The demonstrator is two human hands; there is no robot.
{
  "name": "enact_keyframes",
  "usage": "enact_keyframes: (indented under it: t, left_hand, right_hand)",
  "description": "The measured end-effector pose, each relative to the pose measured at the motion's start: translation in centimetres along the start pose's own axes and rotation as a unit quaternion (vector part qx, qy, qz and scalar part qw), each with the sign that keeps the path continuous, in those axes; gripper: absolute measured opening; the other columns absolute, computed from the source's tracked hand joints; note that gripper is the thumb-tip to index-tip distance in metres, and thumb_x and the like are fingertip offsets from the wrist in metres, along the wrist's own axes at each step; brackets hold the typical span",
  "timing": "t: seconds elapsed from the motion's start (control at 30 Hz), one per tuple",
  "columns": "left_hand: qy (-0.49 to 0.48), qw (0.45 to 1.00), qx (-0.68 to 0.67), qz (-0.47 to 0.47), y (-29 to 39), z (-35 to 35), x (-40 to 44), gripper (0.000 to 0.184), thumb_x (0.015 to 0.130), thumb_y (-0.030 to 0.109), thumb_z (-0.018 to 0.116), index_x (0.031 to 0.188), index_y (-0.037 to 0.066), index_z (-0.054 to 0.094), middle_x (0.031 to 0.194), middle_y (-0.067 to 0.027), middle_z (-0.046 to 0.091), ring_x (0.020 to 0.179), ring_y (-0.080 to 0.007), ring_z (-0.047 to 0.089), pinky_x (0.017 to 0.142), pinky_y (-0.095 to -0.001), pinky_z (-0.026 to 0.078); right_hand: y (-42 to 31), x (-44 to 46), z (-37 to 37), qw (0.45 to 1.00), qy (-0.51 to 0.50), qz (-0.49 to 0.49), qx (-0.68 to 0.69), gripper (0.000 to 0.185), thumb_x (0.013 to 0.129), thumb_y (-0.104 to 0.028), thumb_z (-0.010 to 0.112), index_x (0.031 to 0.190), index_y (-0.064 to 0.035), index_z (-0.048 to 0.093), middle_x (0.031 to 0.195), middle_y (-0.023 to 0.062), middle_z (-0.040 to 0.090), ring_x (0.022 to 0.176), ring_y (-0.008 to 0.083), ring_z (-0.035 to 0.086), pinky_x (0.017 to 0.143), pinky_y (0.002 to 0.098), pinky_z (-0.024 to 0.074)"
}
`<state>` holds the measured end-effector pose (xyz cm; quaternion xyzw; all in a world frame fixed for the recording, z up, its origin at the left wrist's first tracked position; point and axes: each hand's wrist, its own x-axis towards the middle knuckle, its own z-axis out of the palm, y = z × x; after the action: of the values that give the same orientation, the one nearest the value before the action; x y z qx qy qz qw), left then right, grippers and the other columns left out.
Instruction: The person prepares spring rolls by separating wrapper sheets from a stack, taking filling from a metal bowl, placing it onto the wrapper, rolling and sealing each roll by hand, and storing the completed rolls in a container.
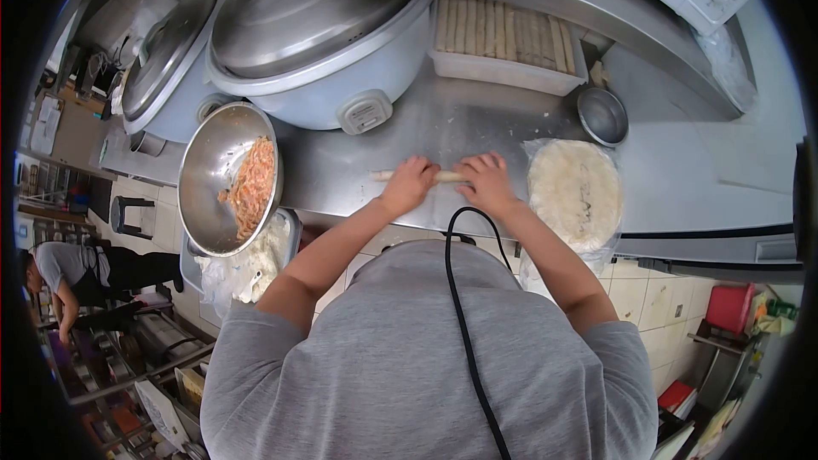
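Two bare hands side by side on one thin pale roll (446, 176), palms down, with only a short stretch of the roll exposed between. Left hand (409, 185) with fingers bent over the roll, nearer its left end, with that tip poking out past the fingers. Right hand (486, 183) with fingers more spread, over the roll's right end. Both in contact from above; undersides hidden, so cannot tell whether clamped round the roll or merely pressing on it.

Long axis of the roll crosswise to the body, roughly parallel to the front edge of the steel table (341, 158), on bare metal just in from that edge. Directly beneath both hands, with neither clearly nearer.

Left of the roll, a large metal bowl (203, 175) with orange shredded filling (256, 183) on the side toward the roll. Right of the roll, just past the right hand, a round pale stack (575, 192) in clear plastic. Beyond the roll and rightward, a white tray (509, 71) of similar rolls (503, 30), lengthwise away from the body, about square to the roll.
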<state>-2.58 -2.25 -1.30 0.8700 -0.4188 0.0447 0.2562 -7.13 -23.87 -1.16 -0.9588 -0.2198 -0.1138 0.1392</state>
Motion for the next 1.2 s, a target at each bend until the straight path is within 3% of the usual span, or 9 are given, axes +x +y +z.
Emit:
enact_keyframes:
  t: [0.17, 0.33, 0.5, 0.6, 0.9, 0.97, 1.0, 1.07, 1.2]
  left_hand:
    - [0.024, 0.997, 0.072, -0.026, -0.4, -0.9, 2.4, 0.037, 0.074, 0.024, 0.065, 0.106, 0.005, 0.059, 0.108, -0.011, 0.051, 0.101, -0.0299, 0.046, 0.081, -0.0428, 0.04]
    - [-0.01, 1.0, 0.007, -0.01, 1.7, -1.3, 6.4, 0.049, 0.07, 0.031, 0.072, 0.108, 0.005, 0.057, 0.117, -0.0118, 0.051, 0.109, -0.0263, 0.048, 0.084, -0.0406, 0.042]
    - [-0.059, 0.951, -0.285, -0.109, 3.8, -4.0, 9.7, 0.028, 0.071, 0.023, 0.07, 0.085, 0.0, 0.063, 0.07, -0.0107, 0.064, 0.065, -0.0251, 0.063, 0.063, -0.037, 0.048]
    - [-0.025, 0.905, -0.384, -0.18, 6.1, -6.5, 9.4, 0.02, 0.074, 0.019, 0.066, 0.077, -0.001, 0.064, 0.06, -0.0093, 0.062, 0.058, -0.0201, 0.061, 0.059, -0.0333, 0.047]
    - [0.088, 0.884, -0.436, -0.143, 9.7, -13.6, 9.9, 0.021, 0.077, 0.013, 0.063, 0.092, -0.002, 0.064, 0.079, -0.0119, 0.066, 0.072, -0.0143, 0.062, 0.064, -0.0292, 0.047]
    - [0.107, 0.882, -0.439, -0.134, 9.5, -13.5, 9.7, 0.02, 0.077, 0.013, 0.063, 0.092, -0.001, 0.064, 0.079, -0.0114, 0.066, 0.073, -0.0141, 0.062, 0.064, -0.0293, 0.047]
    - [0.122, 0.879, -0.444, -0.126, 9.4, -13.6, 9.5, 0.019, 0.077, 0.013, 0.062, 0.091, -0.001, 0.064, 0.078, -0.0109, 0.067, 0.073, -0.0139, 0.062, 0.064, -0.0295, 0.047]
    - [0.135, 0.887, -0.428, -0.109, 9.2, -13.8, 9.1, 0.018, 0.078, 0.013, 0.061, 0.09, 0.0, 0.064, 0.076, -0.0096, 0.066, 0.071, -0.0123, 0.06, 0.063, -0.0295, 0.047]
    - [0.112, 0.912, -0.384, -0.085, 8.1, -13.9, 8.1, 0.015, 0.079, 0.013, 0.059, 0.087, 0.002, 0.065, 0.067, -0.0061, 0.061, 0.064, -0.0072, 0.054, 0.057, -0.0284, 0.044]
  right_hand:
    - [2.4, 0.7, -2.2, 0.983, -0.073, 0.157, 0.054, 0.026, 0.068, -0.022, 0.067, 0.092, -0.0118, 0.061, 0.11, 0.0025, 0.052, 0.112, 0.0221, 0.043, 0.096, 0.0485, 0.0299]
    - [1.1, 3.6, -6.7, 0.981, -0.071, 0.149, 0.101, 0.024, 0.068, -0.014, 0.066, 0.091, -0.0117, 0.058, 0.102, 0.0041, 0.054, 0.099, 0.0242, 0.051, 0.085, 0.0402, 0.0402]
    - [-2.1, 6.2, -14.6, 0.945, 0.012, 0.115, 0.306, 0.02, 0.072, -0.006, 0.066, 0.09, -0.0079, 0.058, 0.09, 0.0053, 0.056, 0.074, 0.0224, 0.057, 0.066, 0.0288, 0.0471]
    - [-3.1, 7.0, -16.5, 0.934, 0.008, 0.135, 0.332, 0.015, 0.074, -0.007, 0.067, 0.087, -0.0045, 0.061, 0.086, 0.0054, 0.055, 0.069, 0.017, 0.056, 0.063, 0.0256, 0.0459]
    - [-5.4, 9.1, -19.7, 0.906, 0.088, 0.069, 0.408, 0.014, 0.076, -0.005, 0.068, 0.09, -0.002, 0.067, 0.088, 0.0041, 0.059, 0.082, 0.0114, 0.057, 0.068, 0.0231, 0.0472]
    - [-6.0, 9.6, -20.1, 0.825, 0.071, 0.159, 0.538, 0.01, 0.076, -0.006, 0.069, 0.084, -0.0007, 0.066, 0.088, 0.0046, 0.059, 0.081, 0.0119, 0.057, 0.066, 0.0246, 0.0471]
    - [-6.4, 9.6, -20.4, 0.826, 0.069, 0.156, 0.538, 0.01, 0.076, -0.006, 0.069, 0.084, -0.0007, 0.066, 0.088, 0.0046, 0.059, 0.081, 0.0119, 0.057, 0.066, 0.0246, 0.0471]
    - [-7.1, 9.6, -20.8, 0.94, 0.095, 0.059, 0.321, 0.011, 0.073, -0.008, 0.071, 0.081, -0.0027, 0.065, 0.087, 0.0051, 0.059, 0.082, 0.0144, 0.058, 0.062, 0.0249, 0.0468]
    - [-8.6, 9.6, -20.7, 0.969, 0.157, -0.07, 0.178, 0.017, 0.07, -0.016, 0.075, 0.078, -0.0065, 0.064, 0.091, 0.005, 0.058, 0.09, 0.02, 0.056, 0.071, 0.0322, 0.0469]
